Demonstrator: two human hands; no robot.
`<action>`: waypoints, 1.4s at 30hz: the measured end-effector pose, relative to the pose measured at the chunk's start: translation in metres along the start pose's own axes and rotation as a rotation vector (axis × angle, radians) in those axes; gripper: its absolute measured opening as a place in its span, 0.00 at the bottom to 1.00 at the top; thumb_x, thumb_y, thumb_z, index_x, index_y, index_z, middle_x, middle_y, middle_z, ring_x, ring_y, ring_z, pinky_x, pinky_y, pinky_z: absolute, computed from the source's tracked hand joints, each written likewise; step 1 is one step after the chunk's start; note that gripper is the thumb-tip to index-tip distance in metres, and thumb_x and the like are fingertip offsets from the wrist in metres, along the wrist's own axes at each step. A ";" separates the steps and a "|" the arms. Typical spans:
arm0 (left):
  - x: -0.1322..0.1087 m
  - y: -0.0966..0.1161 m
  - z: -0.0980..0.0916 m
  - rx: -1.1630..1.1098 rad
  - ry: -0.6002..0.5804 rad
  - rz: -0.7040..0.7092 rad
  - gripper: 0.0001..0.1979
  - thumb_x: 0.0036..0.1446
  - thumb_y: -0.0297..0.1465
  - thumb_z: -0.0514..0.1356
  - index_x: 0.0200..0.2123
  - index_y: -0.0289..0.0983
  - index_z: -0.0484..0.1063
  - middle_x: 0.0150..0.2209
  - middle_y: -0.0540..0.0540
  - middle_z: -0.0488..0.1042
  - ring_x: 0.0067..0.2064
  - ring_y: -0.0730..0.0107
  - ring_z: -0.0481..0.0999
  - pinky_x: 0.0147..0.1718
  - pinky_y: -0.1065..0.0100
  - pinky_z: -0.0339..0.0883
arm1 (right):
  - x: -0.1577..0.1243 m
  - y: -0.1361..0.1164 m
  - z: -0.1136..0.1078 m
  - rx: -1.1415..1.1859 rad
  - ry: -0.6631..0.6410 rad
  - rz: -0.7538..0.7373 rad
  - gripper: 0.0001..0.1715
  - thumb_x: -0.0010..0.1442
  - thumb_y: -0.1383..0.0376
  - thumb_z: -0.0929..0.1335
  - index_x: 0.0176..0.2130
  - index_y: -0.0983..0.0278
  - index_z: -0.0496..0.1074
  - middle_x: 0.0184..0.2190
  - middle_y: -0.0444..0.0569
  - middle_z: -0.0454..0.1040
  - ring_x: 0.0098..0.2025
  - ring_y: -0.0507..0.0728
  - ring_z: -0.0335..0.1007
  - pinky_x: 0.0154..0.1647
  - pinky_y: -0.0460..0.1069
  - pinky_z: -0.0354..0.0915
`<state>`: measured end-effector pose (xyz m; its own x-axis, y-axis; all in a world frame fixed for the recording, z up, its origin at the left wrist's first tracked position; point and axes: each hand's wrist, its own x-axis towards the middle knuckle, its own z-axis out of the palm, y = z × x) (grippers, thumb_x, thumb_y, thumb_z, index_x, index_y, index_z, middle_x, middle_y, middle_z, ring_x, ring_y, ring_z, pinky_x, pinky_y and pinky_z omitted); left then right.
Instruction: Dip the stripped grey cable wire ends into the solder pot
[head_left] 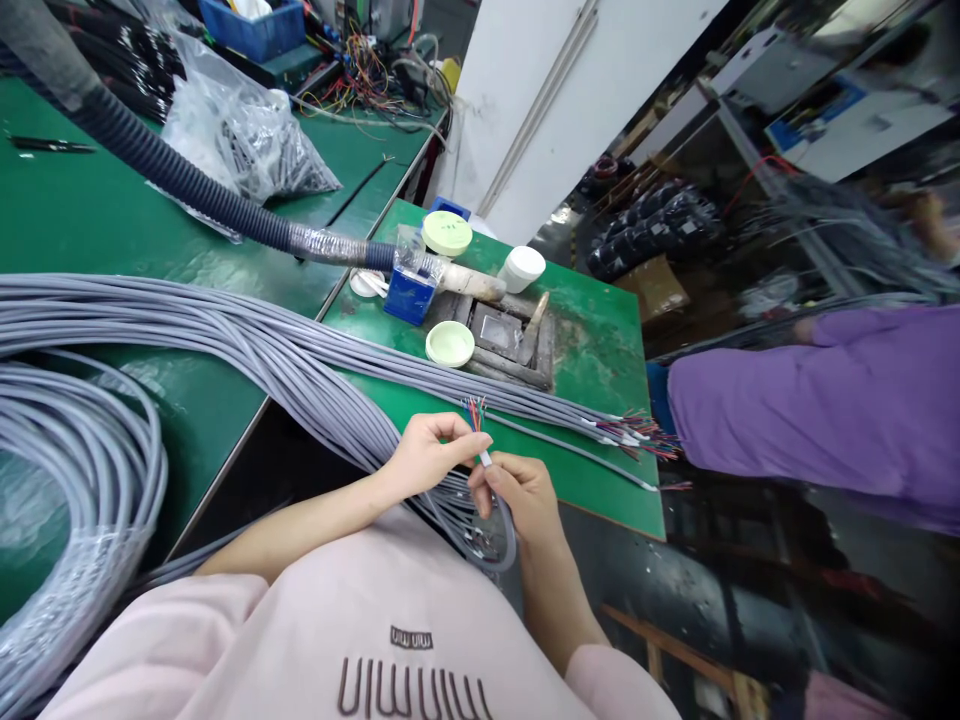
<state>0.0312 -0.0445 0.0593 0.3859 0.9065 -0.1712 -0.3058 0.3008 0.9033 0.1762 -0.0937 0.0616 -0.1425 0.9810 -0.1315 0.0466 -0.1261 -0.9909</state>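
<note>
My left hand [429, 455] pinches the thin coloured wires [475, 413] that fan out of the stripped end of a grey cable. My right hand [523, 492] grips that grey cable [485, 459] just below the stripped end, and the cable loops down under it. Both hands are close together over the front edge of the small green table [600, 340]. A thick bundle of grey cables [300, 360] runs from the left across the table, its stripped coloured ends [637, 432] lying at the right.
A dark metal tray [510, 345] with a brush, two pale green lids [450, 343], a white jar [522, 268] and a blue box [409, 292] stand behind. A corrugated hose [187, 190] crosses the left bench. A person in purple [810, 410] is at the right.
</note>
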 end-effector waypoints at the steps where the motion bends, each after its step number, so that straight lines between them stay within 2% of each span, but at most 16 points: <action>1: 0.000 0.000 0.000 0.010 0.004 0.004 0.20 0.43 0.43 0.69 0.18 0.34 0.68 0.17 0.51 0.69 0.20 0.78 0.66 0.22 0.73 0.61 | -0.001 0.002 0.000 0.024 0.000 0.010 0.20 0.56 0.51 0.69 0.23 0.63 0.75 0.11 0.42 0.67 0.13 0.49 0.58 0.18 0.46 0.55; 9: -0.001 0.005 0.004 0.051 0.025 -0.016 0.21 0.40 0.44 0.69 0.16 0.34 0.68 0.16 0.53 0.67 0.19 0.80 0.64 0.21 0.75 0.60 | -0.003 0.010 0.001 0.192 -0.017 0.081 0.22 0.55 0.50 0.69 0.23 0.65 0.74 0.10 0.42 0.65 0.12 0.48 0.56 0.14 0.45 0.49; 20: 0.002 -0.003 0.004 0.120 0.020 0.014 0.17 0.46 0.38 0.67 0.16 0.34 0.67 0.16 0.53 0.66 0.20 0.81 0.63 0.22 0.75 0.58 | -0.004 0.015 0.004 0.407 -0.043 0.153 0.22 0.55 0.52 0.70 0.21 0.66 0.73 0.07 0.41 0.61 0.10 0.47 0.53 0.13 0.44 0.50; 27: 0.002 -0.007 0.002 0.012 -0.048 0.020 0.18 0.44 0.41 0.68 0.18 0.34 0.69 0.16 0.52 0.68 0.20 0.80 0.65 0.22 0.74 0.60 | 0.001 0.019 0.015 0.570 -0.167 0.118 0.24 0.57 0.49 0.67 0.24 0.65 0.74 0.06 0.38 0.57 0.08 0.47 0.48 0.12 0.45 0.49; 30: 0.003 -0.008 -0.003 -0.040 -0.036 0.009 0.18 0.43 0.42 0.69 0.21 0.34 0.71 0.18 0.52 0.70 0.21 0.79 0.66 0.23 0.74 0.62 | 0.004 0.018 0.019 0.435 -0.045 0.055 0.22 0.57 0.52 0.68 0.22 0.65 0.72 0.06 0.37 0.57 0.09 0.46 0.46 0.14 0.44 0.47; 33: 0.003 -0.009 -0.008 -0.055 0.061 0.062 0.16 0.43 0.41 0.69 0.24 0.34 0.72 0.19 0.53 0.70 0.21 0.80 0.65 0.23 0.74 0.62 | 0.006 0.014 0.018 0.196 0.084 0.015 0.20 0.58 0.54 0.68 0.22 0.65 0.71 0.07 0.38 0.59 0.11 0.46 0.48 0.16 0.45 0.47; 37: 0.000 -0.009 -0.013 0.046 0.217 0.220 0.12 0.46 0.36 0.68 0.25 0.35 0.72 0.21 0.53 0.69 0.23 0.80 0.64 0.24 0.75 0.61 | 0.008 0.009 0.018 0.038 0.115 0.027 0.21 0.59 0.54 0.66 0.21 0.64 0.70 0.07 0.38 0.59 0.12 0.46 0.50 0.18 0.45 0.49; 42: -0.002 -0.008 -0.014 0.161 0.257 0.327 0.08 0.49 0.34 0.67 0.27 0.36 0.73 0.22 0.53 0.71 0.24 0.78 0.65 0.27 0.74 0.62 | 0.012 0.005 0.021 -0.028 0.115 0.052 0.21 0.58 0.55 0.65 0.20 0.64 0.68 0.07 0.38 0.60 0.12 0.47 0.51 0.18 0.45 0.51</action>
<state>0.0208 -0.0448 0.0469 0.0566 0.9966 0.0596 -0.2285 -0.0452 0.9725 0.1543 -0.0857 0.0545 -0.0245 0.9838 -0.1774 0.0786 -0.1750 -0.9814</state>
